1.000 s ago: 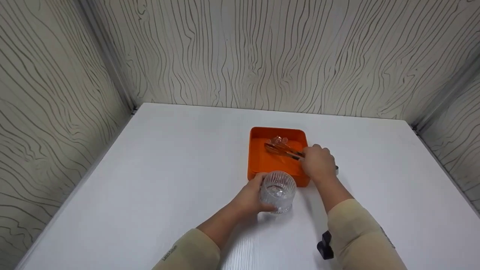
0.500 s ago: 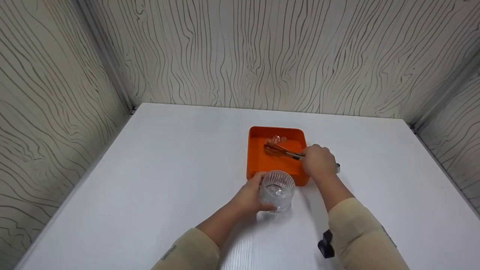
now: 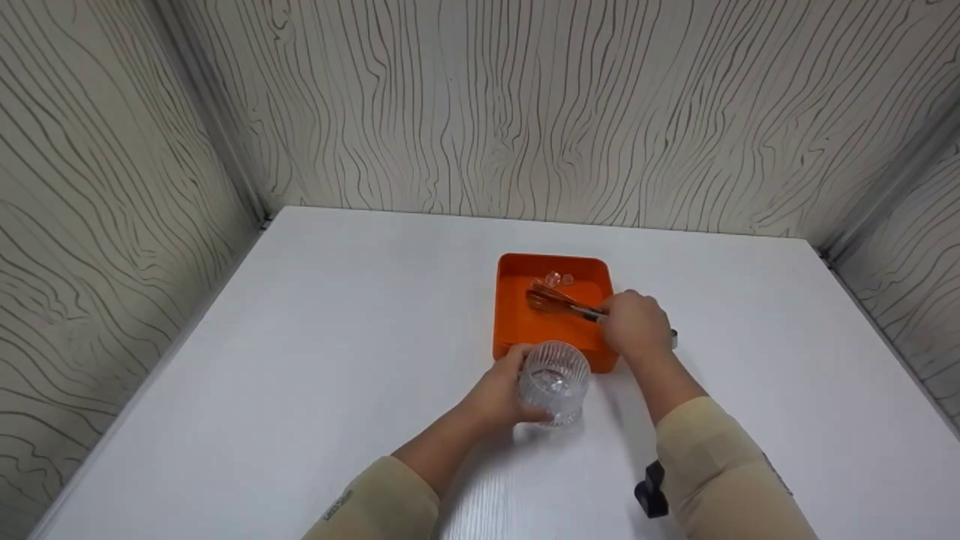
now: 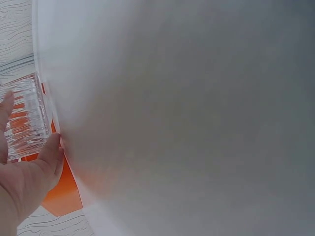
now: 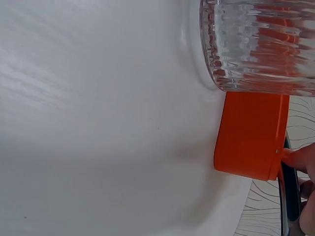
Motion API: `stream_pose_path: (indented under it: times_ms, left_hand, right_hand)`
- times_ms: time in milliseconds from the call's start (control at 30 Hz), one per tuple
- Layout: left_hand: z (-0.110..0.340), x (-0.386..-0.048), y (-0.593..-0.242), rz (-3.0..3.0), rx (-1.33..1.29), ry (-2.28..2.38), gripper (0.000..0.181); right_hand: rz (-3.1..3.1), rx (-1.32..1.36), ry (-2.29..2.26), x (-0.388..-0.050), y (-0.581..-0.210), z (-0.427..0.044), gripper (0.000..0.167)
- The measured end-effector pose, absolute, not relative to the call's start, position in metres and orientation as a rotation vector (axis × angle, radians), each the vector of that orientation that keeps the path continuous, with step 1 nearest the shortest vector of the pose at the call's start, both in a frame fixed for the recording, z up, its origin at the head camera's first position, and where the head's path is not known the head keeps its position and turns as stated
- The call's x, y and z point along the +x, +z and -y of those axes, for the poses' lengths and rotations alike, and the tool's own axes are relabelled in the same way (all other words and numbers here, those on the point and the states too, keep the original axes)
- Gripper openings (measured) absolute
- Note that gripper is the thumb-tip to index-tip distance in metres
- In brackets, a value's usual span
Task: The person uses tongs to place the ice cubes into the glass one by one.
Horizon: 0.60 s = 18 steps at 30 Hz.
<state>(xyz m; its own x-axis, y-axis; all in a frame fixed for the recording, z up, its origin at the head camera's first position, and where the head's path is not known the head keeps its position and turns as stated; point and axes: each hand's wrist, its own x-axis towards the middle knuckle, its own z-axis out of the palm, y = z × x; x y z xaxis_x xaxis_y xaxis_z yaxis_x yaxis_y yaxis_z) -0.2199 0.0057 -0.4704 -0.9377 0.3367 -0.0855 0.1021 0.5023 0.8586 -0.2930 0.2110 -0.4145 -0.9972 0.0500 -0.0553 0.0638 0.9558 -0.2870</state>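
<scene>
My left hand (image 3: 499, 394) grips the side of a clear ribbed glass (image 3: 559, 386), with its thumb at the near side. Clear pieces lie in the bottom of the glass. In the left wrist view, fingers (image 4: 49, 150) curve along the glass wall (image 4: 28, 118). My right hand (image 3: 637, 326) holds a pair of tongs (image 3: 585, 309), whose tips reach left into a square orange tray (image 3: 514, 330). Several clear ice-like pieces (image 3: 553, 279) lie by the tips at the tray's back; whether the tips pinch one cannot be told. The right wrist view shows the dark tong handle (image 5: 289, 191) over the tray rim.
The glass stands at the tray's near edge on a white table (image 3: 360, 322). Wood-grain patterned panels (image 3: 450, 112) rise behind the table and at both sides. A small black object (image 3: 651, 491) sits beside the right sleeve.
The tong tips have drawn closer together and shifted slightly left in the tray. The clear pieces now show more plainly behind them. The left hand and glass have hardly moved.
</scene>
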Motion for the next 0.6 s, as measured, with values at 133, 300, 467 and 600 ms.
stream_pose_path:
  times_ms: [133, 300, 467, 600]
  left_hand:
    - [-0.0067, -0.2194, -0.4696, -2.495, 0.34, 1.408, 0.079]
    - [-0.0083, -0.2189, -0.4688, -2.488, 0.316, 1.402, 0.079]
    - [-0.0081, -0.219, -0.4682, -2.489, 0.307, 1.4, 0.079]
    - [-0.0078, -0.2188, -0.4682, -2.49, 0.296, 1.396, 0.078]
  right_hand:
    - [-3.064, 0.075, -0.468, -0.2933, -0.4171, -0.2078, 0.013]
    - [-3.027, 0.108, -0.504, -0.2937, -0.4175, -0.2059, 0.014]
    - [-3.006, 0.126, -0.523, -0.2946, -0.4173, -0.2074, 0.018]
    - [-3.022, 0.095, -0.497, -0.2941, -0.4179, -0.2093, 0.02]
